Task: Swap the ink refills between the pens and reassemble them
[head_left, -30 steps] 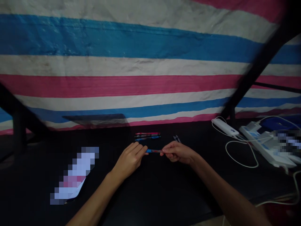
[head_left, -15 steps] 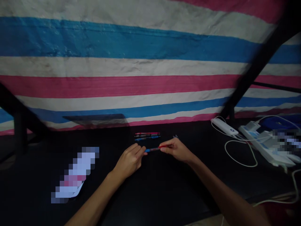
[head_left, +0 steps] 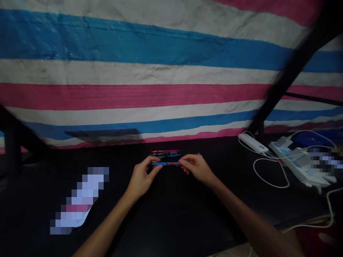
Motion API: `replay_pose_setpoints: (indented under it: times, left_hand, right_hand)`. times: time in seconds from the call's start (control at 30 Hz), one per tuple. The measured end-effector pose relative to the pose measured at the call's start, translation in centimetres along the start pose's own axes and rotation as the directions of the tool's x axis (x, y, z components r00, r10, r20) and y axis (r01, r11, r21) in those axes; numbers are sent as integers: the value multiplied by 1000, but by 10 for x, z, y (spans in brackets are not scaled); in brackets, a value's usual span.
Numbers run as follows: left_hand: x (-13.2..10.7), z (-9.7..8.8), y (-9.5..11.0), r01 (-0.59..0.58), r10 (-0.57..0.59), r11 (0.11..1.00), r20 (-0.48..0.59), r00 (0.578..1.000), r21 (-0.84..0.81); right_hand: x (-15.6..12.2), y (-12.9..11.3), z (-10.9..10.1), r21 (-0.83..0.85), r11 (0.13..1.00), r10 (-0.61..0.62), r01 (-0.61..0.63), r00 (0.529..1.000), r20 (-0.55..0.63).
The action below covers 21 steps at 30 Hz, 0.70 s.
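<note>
My left hand [head_left: 141, 176] and my right hand [head_left: 196, 166] each pinch one end of a blue pen [head_left: 166, 164] and hold it level just above the black table [head_left: 171, 214]. The left fingers close on the blue end, the right fingers on the darker end. Just beyond the held pen lies a short row of pens [head_left: 166, 154], a pink one farthest back and darker and blue ones in front of it. The held pen sits right beside the nearest of that row.
A striped pink, blue and white tarp [head_left: 150, 71] hangs behind the table. A white power bank [head_left: 253, 143] with a looping white cable [head_left: 270, 180] and white packets [head_left: 297, 160] lie at the right. A blurred-out paper [head_left: 77, 201] lies at the left. A dark diagonal bar [head_left: 289, 67] crosses the upper right.
Both hands have carried the pen away from me, up to the row of pens. A red part that showed at the right hand half a second ago is gone from sight.
</note>
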<state>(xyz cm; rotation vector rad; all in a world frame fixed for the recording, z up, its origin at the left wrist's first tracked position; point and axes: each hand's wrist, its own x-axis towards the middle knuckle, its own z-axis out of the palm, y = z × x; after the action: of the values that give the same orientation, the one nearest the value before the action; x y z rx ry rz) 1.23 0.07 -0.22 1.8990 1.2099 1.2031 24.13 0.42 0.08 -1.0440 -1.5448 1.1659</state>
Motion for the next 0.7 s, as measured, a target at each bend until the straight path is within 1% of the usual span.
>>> replay_pose_setpoints:
  times: [0.07, 0.13, 0.2, 0.27, 0.3, 0.37, 0.43, 0.47, 0.53, 0.63, 0.7]
  left_hand:
    - [1, 0, 1, 66, -67, 986, -1, 998, -154]
    - [2, 0, 2, 116, -116, 955, 18, 993, -273]
    - [2, 0, 3, 156, -157, 925, 24, 987, -347]
    - [3, 0, 4, 184, -193, 902, 18, 981, -390]
    - [3, 0, 5, 195, -207, 894, 14, 978, -404]
    - [3, 1, 5, 207, -227, 884, 2, 974, -419]
    - [3, 0, 5, 207, -232, 882, -8, 973, -424]
    - [3, 0, 5, 204, -231, 882, -13, 973, -425]
    - [3, -1, 5, 196, -227, 884, -24, 974, -424]
    - [4, -2, 5, 185, -225, 886, -44, 973, -424]
    - [4, -2, 6, 181, -225, 882, -51, 973, -434]
  right_hand:
    - [1, 0, 0, 43, 998, -34, 36, 998, -60]
    - [1, -1, -1, 66, 993, -85, 93, 990, -108]
    - [1, -2, -1, 73, 984, -151, 162, 978, -143]
    - [1, -2, 0, 68, 980, -175, 188, 970, -167]
    - [1, -2, 0, 65, 985, -150, 162, 975, -164]
    - [1, -2, 0, 45, 998, -35, 41, 992, -124]
    - [1, -3, 0, 6, 997, 77, -77, 995, -67]
    - [1, -3, -1, -6, 995, 104, -105, 994, -42]
    - [0, -5, -2, 13, 996, 83, -83, 996, -16]
    - [-2, -10, -2, 121, 993, 0, -1, 1000, 8]
    - [-2, -11, -1, 169, 985, 21, -21, 1000, 0]
